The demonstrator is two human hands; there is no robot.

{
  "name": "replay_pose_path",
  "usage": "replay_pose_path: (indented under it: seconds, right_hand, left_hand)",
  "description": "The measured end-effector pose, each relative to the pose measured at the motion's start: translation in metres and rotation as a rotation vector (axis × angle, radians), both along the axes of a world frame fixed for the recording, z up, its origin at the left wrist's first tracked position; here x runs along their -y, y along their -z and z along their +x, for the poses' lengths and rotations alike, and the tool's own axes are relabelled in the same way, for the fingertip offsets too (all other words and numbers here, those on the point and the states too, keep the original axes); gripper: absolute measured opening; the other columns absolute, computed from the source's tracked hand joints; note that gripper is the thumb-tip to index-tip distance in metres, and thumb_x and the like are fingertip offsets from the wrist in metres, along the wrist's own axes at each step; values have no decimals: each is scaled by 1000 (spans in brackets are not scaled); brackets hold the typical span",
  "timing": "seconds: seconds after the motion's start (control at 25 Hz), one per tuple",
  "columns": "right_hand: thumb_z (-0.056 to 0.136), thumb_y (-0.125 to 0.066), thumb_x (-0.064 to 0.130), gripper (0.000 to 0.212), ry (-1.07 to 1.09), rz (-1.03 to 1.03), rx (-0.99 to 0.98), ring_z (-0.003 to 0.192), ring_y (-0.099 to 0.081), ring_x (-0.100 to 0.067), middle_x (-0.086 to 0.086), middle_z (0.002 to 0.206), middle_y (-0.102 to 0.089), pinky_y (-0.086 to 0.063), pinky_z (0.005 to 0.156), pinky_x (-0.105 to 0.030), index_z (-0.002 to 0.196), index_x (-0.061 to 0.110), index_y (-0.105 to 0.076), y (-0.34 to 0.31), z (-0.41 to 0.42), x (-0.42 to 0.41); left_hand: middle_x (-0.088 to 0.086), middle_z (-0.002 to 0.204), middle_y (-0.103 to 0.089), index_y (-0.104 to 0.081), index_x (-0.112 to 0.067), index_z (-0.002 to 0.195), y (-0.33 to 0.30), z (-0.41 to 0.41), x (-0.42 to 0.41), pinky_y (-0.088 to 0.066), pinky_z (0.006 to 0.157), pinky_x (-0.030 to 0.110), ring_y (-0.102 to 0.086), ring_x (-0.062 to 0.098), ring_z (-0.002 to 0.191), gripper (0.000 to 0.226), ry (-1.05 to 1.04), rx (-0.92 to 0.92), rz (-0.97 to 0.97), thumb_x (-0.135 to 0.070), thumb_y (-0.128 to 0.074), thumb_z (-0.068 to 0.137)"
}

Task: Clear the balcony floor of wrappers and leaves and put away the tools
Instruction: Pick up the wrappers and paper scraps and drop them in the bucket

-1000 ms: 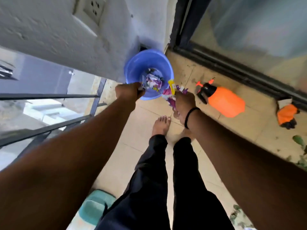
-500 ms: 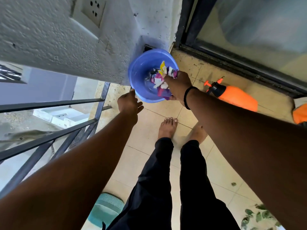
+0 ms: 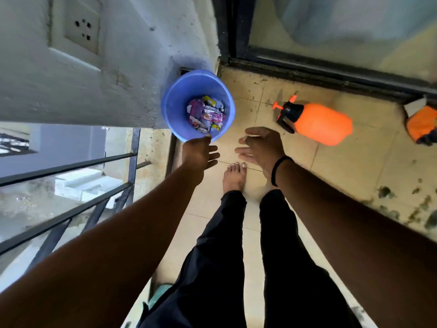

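The beige tiled balcony floor (image 3: 354, 166), stained and gritty near the dark door track, carries a round blue plastic bucket (image 3: 175, 107) in the corner by the wall. An orange plastic spray bottle with a black pump head (image 3: 319, 123) lies on its side nearby. An orange-and-black glove (image 3: 422, 126) rests further right. Scattered green leaf scraps (image 3: 402, 209) dot the tiles at right.

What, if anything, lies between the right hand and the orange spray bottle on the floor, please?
Nothing visible does. The right hand hangs open, holding nothing, and only bare tile separates it from the spray bottle, which lies on its side, pump end towards the hand.
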State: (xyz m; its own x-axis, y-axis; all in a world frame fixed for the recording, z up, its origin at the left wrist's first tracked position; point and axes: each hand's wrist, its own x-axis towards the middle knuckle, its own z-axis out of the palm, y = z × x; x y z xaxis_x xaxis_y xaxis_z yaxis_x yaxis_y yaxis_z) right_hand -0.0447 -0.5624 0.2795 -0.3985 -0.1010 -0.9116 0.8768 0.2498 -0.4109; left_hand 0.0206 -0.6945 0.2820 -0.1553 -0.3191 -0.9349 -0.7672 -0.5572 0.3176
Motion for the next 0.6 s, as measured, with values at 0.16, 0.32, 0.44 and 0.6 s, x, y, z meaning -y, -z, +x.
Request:
replay_pose_path:
  seconds: [0.16, 0.32, 0.44, 0.6]
  right_hand:
    - [97, -52, -5, 16, 276, 7, 79, 74, -63, -31, -22, 88, -64, -55, 62, -31, 91, 6, -62, 2, 53, -69]
    - [99, -55, 1, 7, 563, 10, 228, 77, -66, -35, -21, 90, -65, -60, 66, -35, 99, 4, -61, 9, 102, -147]
    - [99, -53, 0, 8, 840, -20, 277, 76, -67, -33, -17, 85, -65, -61, 59, -30, 103, 4, -59, 3, 145, -223]
    - [101, -47, -2, 12, 1158, -119, 272, 78, -68, -33, -21, 94, -66, -59, 70, -38, 106, 2, -57, -8, 213, -340]
  left_hand:
    - [5, 78, -62, -60, -18, 80, 8, 15, -51, -42, 58, 24, -57, 19, 62, 21, 477, 87, 85, -27, -63, 98]
    - [9, 85, -68, -66, -14, 89, 16, 48, -119, -49, 65, 28, -63, 23, 70, 17, 773, 192, 26, -29, -63, 98]
    - [13, 94, -72, -65, -6, 107, 25, 65, -198, -55, 69, 32, -68, 25, 74, 33, 871, 279, -43, -37, -53, 102]
    - [3, 73, -54, -52, -12, 82, 23, 96, -328, -46, 63, 29, -55, 14, 60, 31, 1192, 329, -9, -34, -48, 103]
